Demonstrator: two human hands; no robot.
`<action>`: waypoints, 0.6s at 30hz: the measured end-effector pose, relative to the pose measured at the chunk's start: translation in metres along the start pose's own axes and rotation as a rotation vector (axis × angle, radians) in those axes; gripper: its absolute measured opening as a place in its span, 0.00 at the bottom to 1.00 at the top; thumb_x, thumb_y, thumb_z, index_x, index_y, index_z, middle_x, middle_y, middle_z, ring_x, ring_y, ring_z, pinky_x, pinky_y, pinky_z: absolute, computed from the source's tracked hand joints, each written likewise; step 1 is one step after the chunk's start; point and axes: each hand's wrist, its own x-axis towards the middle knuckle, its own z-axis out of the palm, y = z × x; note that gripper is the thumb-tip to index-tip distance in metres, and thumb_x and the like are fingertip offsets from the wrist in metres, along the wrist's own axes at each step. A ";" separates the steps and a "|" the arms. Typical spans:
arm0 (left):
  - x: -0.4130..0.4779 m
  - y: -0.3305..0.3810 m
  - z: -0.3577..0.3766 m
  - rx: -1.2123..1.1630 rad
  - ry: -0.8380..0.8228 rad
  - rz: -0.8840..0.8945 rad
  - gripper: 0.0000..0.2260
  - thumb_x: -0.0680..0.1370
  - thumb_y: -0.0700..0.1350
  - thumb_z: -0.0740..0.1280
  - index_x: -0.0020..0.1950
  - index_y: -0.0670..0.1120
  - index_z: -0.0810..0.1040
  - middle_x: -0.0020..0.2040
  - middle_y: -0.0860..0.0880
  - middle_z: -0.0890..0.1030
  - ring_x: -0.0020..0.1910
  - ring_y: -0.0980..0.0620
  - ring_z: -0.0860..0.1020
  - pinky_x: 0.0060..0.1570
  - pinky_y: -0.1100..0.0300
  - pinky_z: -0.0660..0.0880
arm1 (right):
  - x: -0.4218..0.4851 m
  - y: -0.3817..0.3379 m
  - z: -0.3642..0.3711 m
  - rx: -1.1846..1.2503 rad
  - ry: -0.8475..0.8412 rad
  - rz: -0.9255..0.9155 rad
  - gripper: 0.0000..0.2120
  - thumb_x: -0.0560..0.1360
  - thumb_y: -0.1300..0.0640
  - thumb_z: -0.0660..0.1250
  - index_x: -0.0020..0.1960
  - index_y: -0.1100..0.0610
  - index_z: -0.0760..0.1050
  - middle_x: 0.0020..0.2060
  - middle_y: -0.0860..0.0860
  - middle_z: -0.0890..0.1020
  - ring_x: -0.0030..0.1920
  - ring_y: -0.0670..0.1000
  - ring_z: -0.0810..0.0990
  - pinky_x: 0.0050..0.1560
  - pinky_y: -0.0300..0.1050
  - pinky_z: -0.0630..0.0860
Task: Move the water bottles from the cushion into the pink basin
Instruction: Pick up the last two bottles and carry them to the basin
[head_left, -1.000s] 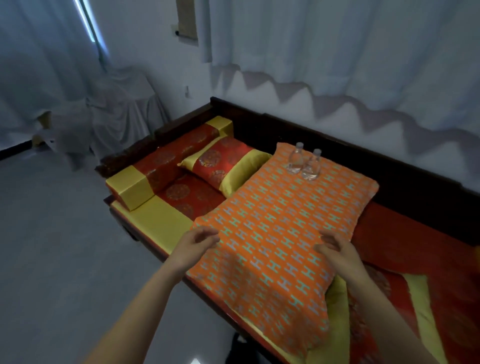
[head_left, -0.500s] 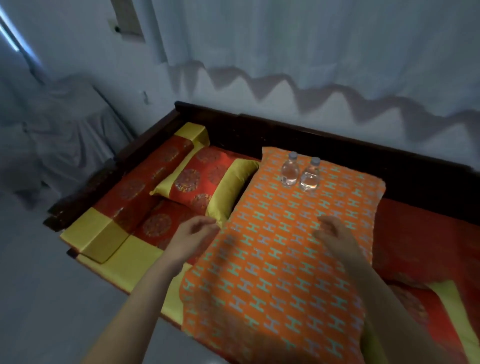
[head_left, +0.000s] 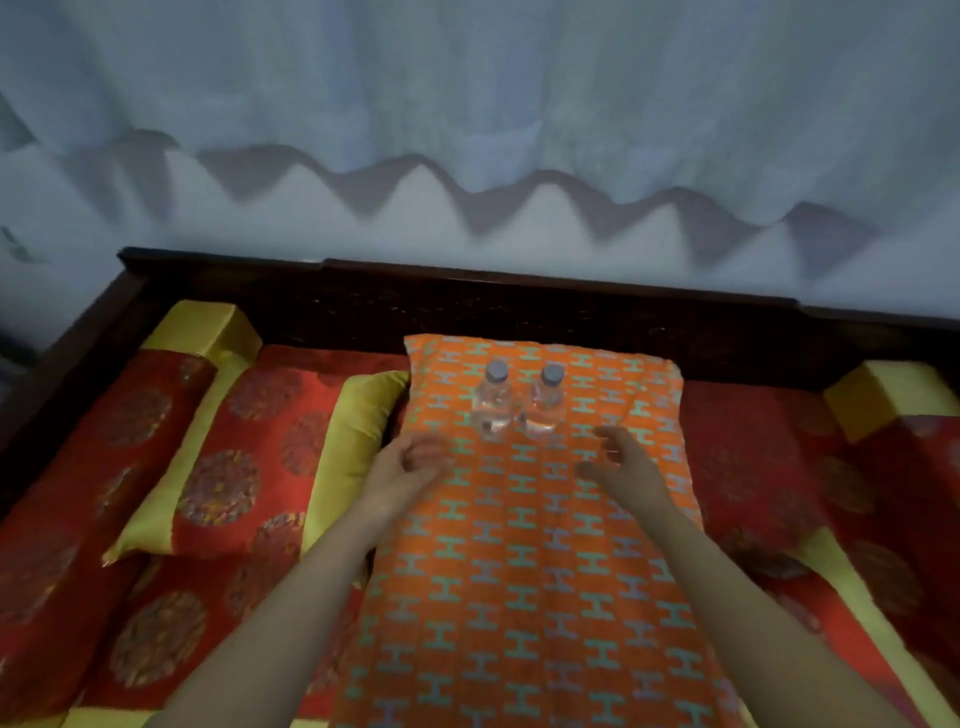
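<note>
We note left grip (head_left: 402, 467), right grip (head_left: 623, 467) apart, empty, near water bottles (head_left: 492, 408). We advise mid-body grasp, vertical lift; cushion (head_left: 519, 597) soft.

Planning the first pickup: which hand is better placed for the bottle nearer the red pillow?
Left. The left hand is open near that bottle; the right hand is past the other bottle.

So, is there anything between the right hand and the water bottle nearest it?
Nothing but bare orange cushion: in the head view the right hand is short of the right-side bottle, not touching it.
</note>
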 end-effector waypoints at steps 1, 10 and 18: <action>0.026 0.003 0.005 0.033 -0.025 0.024 0.18 0.73 0.36 0.72 0.62 0.41 0.75 0.57 0.42 0.80 0.56 0.44 0.79 0.54 0.56 0.77 | 0.016 -0.003 0.005 0.006 0.007 0.013 0.28 0.68 0.61 0.76 0.66 0.59 0.72 0.59 0.58 0.76 0.57 0.54 0.74 0.54 0.47 0.71; 0.160 -0.004 0.052 0.246 -0.165 0.179 0.50 0.64 0.50 0.80 0.78 0.53 0.54 0.78 0.50 0.57 0.75 0.49 0.59 0.71 0.48 0.64 | 0.113 -0.006 0.036 0.037 0.001 0.069 0.44 0.62 0.56 0.81 0.72 0.51 0.63 0.64 0.52 0.72 0.62 0.54 0.73 0.56 0.52 0.76; 0.201 -0.024 0.062 0.268 -0.273 0.194 0.51 0.59 0.45 0.83 0.75 0.57 0.58 0.69 0.55 0.69 0.65 0.54 0.70 0.50 0.73 0.68 | 0.147 -0.001 0.055 -0.004 -0.050 0.006 0.44 0.59 0.62 0.80 0.70 0.49 0.65 0.62 0.51 0.78 0.62 0.55 0.76 0.63 0.54 0.74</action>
